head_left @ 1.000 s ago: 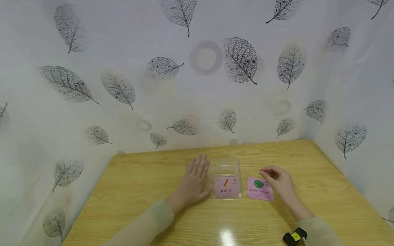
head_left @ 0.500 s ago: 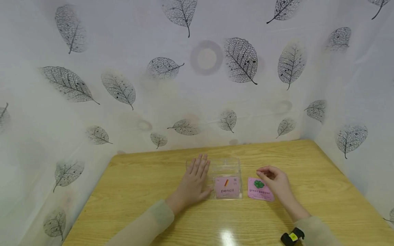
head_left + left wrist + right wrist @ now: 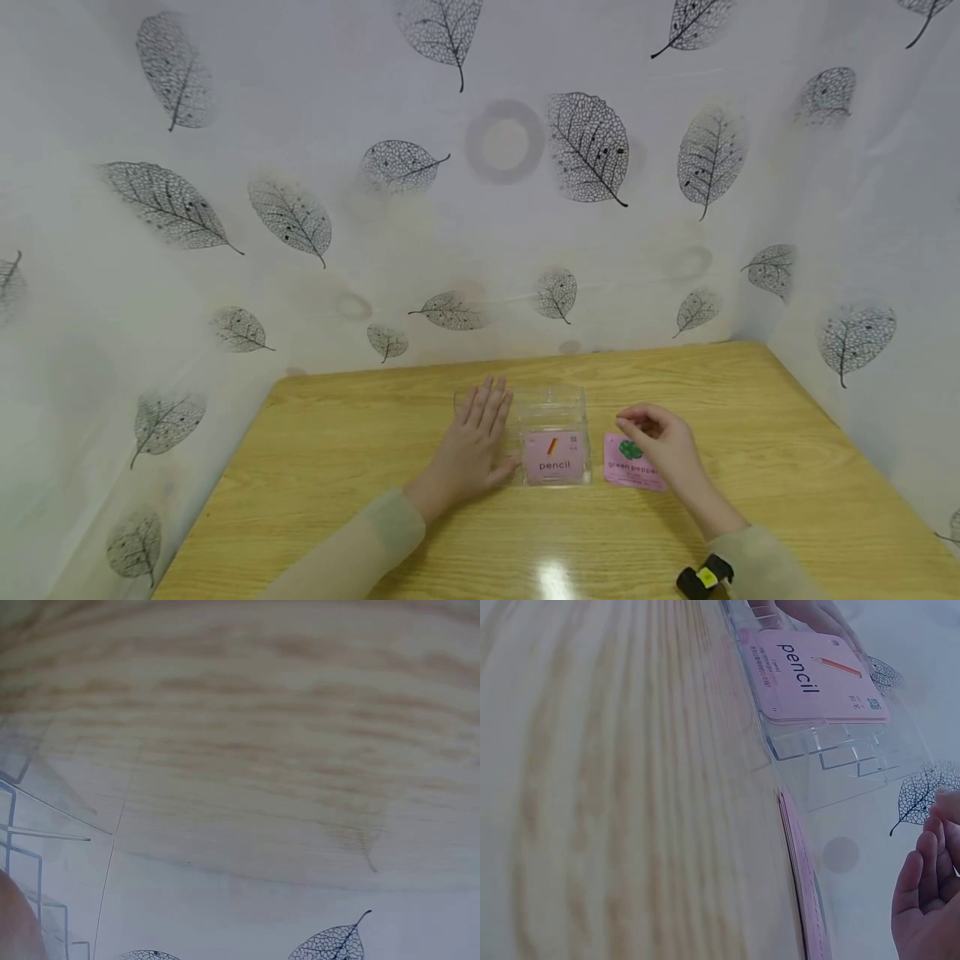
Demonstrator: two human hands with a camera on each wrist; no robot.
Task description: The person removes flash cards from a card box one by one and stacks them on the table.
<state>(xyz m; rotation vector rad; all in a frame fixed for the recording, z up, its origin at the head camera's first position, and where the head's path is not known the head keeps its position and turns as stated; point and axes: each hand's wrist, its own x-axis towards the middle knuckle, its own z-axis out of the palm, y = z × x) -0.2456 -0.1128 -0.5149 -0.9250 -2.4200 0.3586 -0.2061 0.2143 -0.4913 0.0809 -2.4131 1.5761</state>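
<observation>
My left hand (image 3: 468, 446) lies with straight fingers spread along the left side of a clear stepped plastic stand (image 3: 551, 405). Only a fingertip (image 3: 16, 922) of it shows in the left wrist view. A pink "pencil" card (image 3: 555, 458) leans on the stand's front step; several layers show at its edge in the right wrist view. To the right, a pink "green pepper" card (image 3: 626, 472) lies on top of a thin stack (image 3: 804, 877). Above its right side hovers my right hand (image 3: 663, 437), fingers loosely bent, thumb near the index fingertip, nothing visible between them.
The wood-grain table (image 3: 337, 467) reaches back to a pale curtain (image 3: 502, 233) printed with leaves, which also closes off both sides. A black band with a yellow patch (image 3: 705, 577) sits at my right sleeve. Rear steps of the stand (image 3: 855, 756) show bare.
My right hand has drifted left over the green pepper card and now covers more of its right side. My left hand, the stand and the cards stay where they were.
</observation>
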